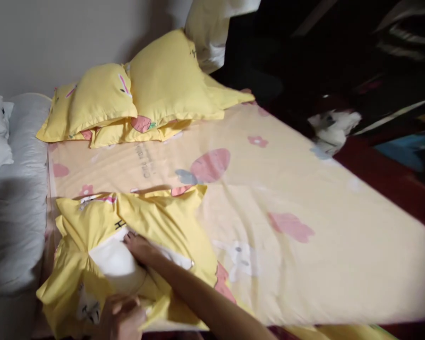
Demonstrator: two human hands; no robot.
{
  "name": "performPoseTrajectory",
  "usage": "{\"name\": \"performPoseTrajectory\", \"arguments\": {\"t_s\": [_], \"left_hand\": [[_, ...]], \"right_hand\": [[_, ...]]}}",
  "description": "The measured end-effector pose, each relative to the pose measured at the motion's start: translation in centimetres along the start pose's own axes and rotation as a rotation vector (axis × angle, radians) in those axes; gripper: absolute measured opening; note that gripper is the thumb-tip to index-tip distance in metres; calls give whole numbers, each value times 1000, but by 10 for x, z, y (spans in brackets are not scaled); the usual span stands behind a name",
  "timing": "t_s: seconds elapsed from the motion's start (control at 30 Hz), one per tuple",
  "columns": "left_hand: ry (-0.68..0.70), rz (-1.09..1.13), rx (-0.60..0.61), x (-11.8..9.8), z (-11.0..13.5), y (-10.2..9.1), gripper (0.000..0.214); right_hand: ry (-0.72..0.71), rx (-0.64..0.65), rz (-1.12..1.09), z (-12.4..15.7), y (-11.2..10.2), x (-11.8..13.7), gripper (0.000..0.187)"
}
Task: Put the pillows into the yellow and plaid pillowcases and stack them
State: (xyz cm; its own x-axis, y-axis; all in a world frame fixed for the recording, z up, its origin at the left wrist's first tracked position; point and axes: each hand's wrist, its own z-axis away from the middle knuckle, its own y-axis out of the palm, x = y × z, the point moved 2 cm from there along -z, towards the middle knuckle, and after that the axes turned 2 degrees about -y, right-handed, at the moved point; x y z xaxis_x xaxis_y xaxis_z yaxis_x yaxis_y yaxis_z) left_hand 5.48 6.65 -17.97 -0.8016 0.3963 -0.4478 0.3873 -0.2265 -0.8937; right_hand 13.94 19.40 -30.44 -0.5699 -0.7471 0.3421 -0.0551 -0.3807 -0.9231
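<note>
A yellow pillowcase with rabbit and carrot prints lies on the near left part of the bed. Through its gaping slit shows a white pillow. My right hand reaches across from the lower right, fingers curled at the slit's upper edge, seemingly pinching the cloth there. Lower down, my left hand is closed at the slit's near side, apparently gripping the pillowcase; part of it runs out of the frame, and what lies inside its fingers is hidden.
Several yellow pillows lean against the wall at the bed's far end. A peach printed sheet covers the mattress. Along the left runs a grey-white padded bolster. Right of the bed, the dark floor holds a white crumpled item.
</note>
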Motion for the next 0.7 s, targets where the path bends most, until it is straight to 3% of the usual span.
{"name": "performPoseTrajectory", "arguments": {"t_s": [0.1,0.2,0.33,0.4,0.47,0.53,0.6,0.7], "left_hand": [[-21,-123,15,30,-28,-11,18],[-118,-242,128,75,-46,8,6],[-261,-184,249,109,-47,48,11],[-300,-186,235,107,-42,49,4],[-305,-172,196,95,-35,33,8],[-211,-116,123,73,-25,7,12],[-48,-60,22,47,-15,-17,16],[108,-97,-111,18,-12,-29,17]], "right_hand": [[-109,-36,-25,27,-19,-13,27],[-196,-129,-180,76,-25,-32,44],[110,-10,-348,119,11,-54,55],[150,-18,-349,123,20,-53,54],[71,-111,-328,124,11,-43,55],[15,-190,-311,126,-11,-31,57],[69,-228,-321,129,-32,-21,55],[197,-106,-443,126,-45,-12,51]]}}
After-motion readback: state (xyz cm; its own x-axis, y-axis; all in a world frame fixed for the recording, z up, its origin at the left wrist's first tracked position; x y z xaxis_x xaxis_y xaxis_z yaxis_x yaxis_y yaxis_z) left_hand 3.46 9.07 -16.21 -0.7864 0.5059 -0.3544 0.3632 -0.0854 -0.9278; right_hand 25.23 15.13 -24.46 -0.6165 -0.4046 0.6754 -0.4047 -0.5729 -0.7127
